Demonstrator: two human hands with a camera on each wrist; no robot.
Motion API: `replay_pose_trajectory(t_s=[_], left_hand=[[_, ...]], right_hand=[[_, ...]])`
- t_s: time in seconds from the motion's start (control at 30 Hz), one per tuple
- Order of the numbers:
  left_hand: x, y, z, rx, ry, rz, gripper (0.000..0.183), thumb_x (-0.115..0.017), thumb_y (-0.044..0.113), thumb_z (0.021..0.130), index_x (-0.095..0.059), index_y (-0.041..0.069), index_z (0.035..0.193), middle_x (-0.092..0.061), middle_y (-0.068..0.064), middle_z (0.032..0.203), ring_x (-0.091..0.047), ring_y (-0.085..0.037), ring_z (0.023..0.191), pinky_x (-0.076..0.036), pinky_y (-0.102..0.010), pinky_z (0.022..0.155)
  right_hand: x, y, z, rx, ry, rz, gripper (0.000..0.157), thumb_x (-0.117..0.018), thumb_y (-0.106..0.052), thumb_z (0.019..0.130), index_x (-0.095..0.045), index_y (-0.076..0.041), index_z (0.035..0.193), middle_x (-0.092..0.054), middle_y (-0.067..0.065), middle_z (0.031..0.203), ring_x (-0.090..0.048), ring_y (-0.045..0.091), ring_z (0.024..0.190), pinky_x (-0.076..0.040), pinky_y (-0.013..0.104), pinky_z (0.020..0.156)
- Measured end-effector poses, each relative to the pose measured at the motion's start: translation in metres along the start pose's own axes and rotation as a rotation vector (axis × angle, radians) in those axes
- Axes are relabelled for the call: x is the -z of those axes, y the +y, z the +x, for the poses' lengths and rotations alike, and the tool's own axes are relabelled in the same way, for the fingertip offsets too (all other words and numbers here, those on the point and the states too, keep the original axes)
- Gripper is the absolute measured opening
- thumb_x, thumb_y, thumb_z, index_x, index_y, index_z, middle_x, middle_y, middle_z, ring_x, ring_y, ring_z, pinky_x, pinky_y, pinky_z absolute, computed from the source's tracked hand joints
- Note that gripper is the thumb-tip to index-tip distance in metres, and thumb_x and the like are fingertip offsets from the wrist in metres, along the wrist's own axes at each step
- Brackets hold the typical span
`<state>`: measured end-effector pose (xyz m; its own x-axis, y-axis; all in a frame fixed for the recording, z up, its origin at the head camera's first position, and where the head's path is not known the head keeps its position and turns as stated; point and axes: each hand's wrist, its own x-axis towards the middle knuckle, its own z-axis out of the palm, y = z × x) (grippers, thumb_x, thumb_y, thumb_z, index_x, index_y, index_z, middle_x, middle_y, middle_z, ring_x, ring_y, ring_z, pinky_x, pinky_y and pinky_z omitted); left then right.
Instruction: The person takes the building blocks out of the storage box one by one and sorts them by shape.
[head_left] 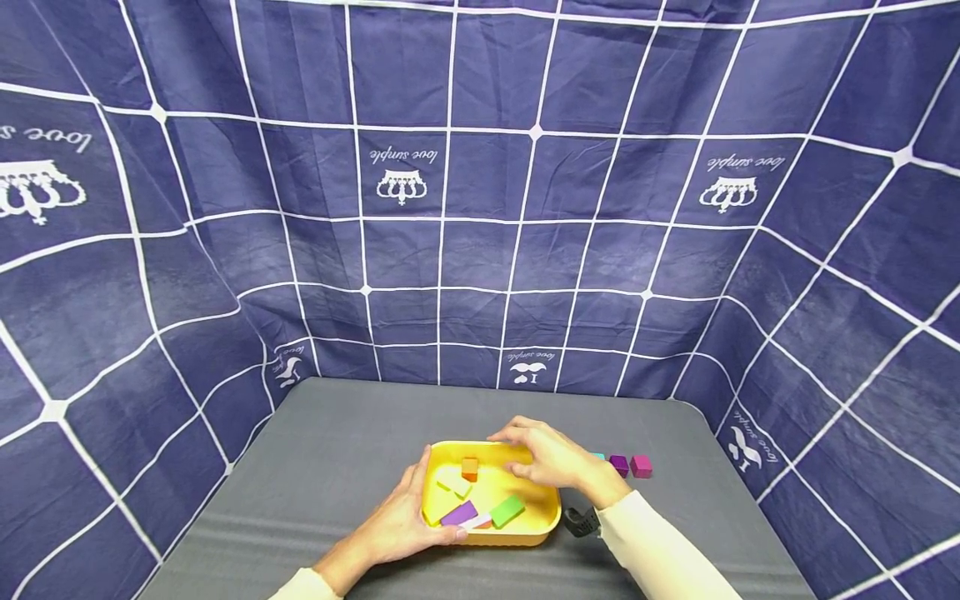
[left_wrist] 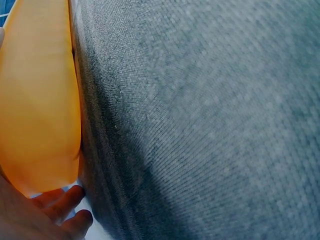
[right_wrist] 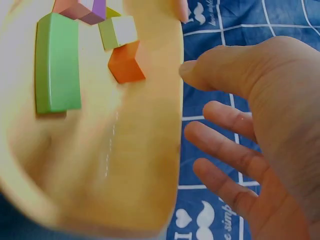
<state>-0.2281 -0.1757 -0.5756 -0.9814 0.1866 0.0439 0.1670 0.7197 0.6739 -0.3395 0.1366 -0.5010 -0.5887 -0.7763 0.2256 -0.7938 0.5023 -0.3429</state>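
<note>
A yellow plastic bin [head_left: 517, 536] with rounded corners sits on the grey table in the head view. My left hand [head_left: 408, 518] holds its left end, thumb along the near rim and fingers at the left side. Orange wall fills the left edge of the left wrist view, with fingertips [left_wrist: 75, 212] by its lower end. My right hand [head_left: 551, 454] hovers at the far right rim with nothing held; its fingers [right_wrist: 225, 150] are spread beyond the wall. Inside lie a green block [right_wrist: 57, 65], an orange block [right_wrist: 127, 62], pale yellow blocks [head_left: 454, 483] and a purple block [head_left: 459, 513].
Right of the bin stand a magenta cube [head_left: 641, 466], a purple cube [head_left: 618, 465] and a partly hidden cyan block [head_left: 598, 456]. A black strap-like piece [head_left: 581, 522] shows beside the right wrist. Blue gridded cloth [head_left: 480, 258] hangs behind and at both sides of the grey table [head_left: 337, 433].
</note>
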Motion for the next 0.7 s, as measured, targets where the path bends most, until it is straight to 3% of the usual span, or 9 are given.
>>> replay_pose_trajectory(t_s=[0.33, 0.7], left_hand=[[0.0, 0.0, 0.0, -0.008, 0.005, 0.024, 0.157, -0.097, 0.08, 0.076, -0.014, 0.008, 0.188, -0.051, -0.022, 0.174, -0.069, -0.041, 0.142, -0.061, -0.071, 0.111], [0.002, 0.003, -0.002, 0.001, 0.001, 0.017, 0.157, -0.097, 0.08, 0.076, -0.013, 0.01, 0.188, -0.051, -0.02, 0.175, -0.07, -0.041, 0.141, -0.062, -0.072, 0.109]], right_hand=[[-0.014, -0.007, 0.025, 0.008, -0.145, 0.051, 0.055, -0.092, -0.022, 0.101, -0.075, -0.014, 0.153, -0.075, 0.008, 0.145, -0.08, 0.029, 0.124, -0.065, 0.039, 0.109], [-0.029, -0.011, 0.043, 0.054, -0.245, 0.031, 0.058, -0.094, -0.022, 0.1, -0.076, -0.018, 0.155, -0.076, -0.001, 0.147, -0.082, 0.02, 0.118, -0.065, 0.032, 0.108]])
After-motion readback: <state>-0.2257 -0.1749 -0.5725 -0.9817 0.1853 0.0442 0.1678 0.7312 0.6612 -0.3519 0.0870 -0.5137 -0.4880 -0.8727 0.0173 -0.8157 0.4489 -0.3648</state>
